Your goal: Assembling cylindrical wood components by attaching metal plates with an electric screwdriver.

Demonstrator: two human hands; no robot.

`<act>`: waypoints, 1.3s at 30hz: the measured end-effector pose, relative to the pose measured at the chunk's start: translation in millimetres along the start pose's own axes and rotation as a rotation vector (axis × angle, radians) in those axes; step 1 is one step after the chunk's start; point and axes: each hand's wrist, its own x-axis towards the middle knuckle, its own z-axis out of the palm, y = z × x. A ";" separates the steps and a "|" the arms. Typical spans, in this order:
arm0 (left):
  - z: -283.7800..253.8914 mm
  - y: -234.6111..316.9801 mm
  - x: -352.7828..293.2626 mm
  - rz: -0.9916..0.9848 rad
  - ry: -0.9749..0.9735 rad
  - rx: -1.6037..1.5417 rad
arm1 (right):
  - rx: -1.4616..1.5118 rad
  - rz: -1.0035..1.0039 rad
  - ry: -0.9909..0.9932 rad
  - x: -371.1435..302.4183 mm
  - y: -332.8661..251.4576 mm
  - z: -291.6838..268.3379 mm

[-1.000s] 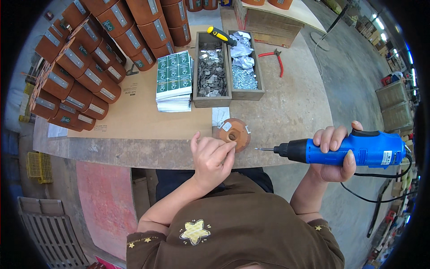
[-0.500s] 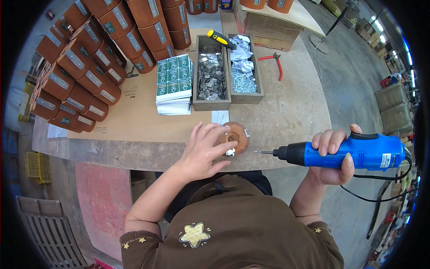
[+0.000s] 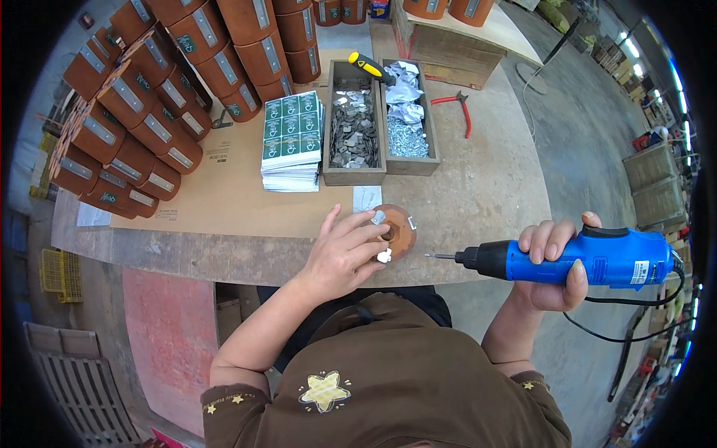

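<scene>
In my right hand [image 3: 556, 257] is a blue corded electric screwdriver [image 3: 597, 255], held level with its bit pointing left toward a round terracotta piece. The reddish-brown piece [image 3: 403, 237], with a hole in its middle, sits near the table's front edge. A small white piece [image 3: 384, 256] and a grey metal tab [image 3: 379, 217] show on it, with another small pale piece at its right side. My left hand [image 3: 345, 250] reaches over its left part, fingers stretched and apart, the fingertips beside the hole and touching the surface. The bit stays apart from the piece.
Stacked terracotta pots [image 3: 127, 149] with metal strips fill the left. A stack of green-and-white printed cards [image 3: 291, 145] stands beside two wooden trays [image 3: 355, 178] of metal tabs and screws. A yellow-black screwdriver [image 3: 366, 65] lies across them; red-handled pliers [image 3: 467, 119] lie to the right.
My left fingers have drawn back slightly from the hole toward the left, uncovering the grey tab and more of the white piece. The right hand and electric screwdriver have barely moved.
</scene>
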 end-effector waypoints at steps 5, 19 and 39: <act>6.9 -4.4 -1.0 0.010 0.033 -0.028 | 0.006 0.004 -0.003 -1.1 1.1 0.3; 36.0 31.2 -12.4 -0.065 0.355 -0.006 | 0.039 0.066 0.001 -4.1 10.8 13.0; 41.1 31.1 -13.3 -0.074 0.425 0.011 | 0.002 0.169 -0.078 -6.6 22.0 27.8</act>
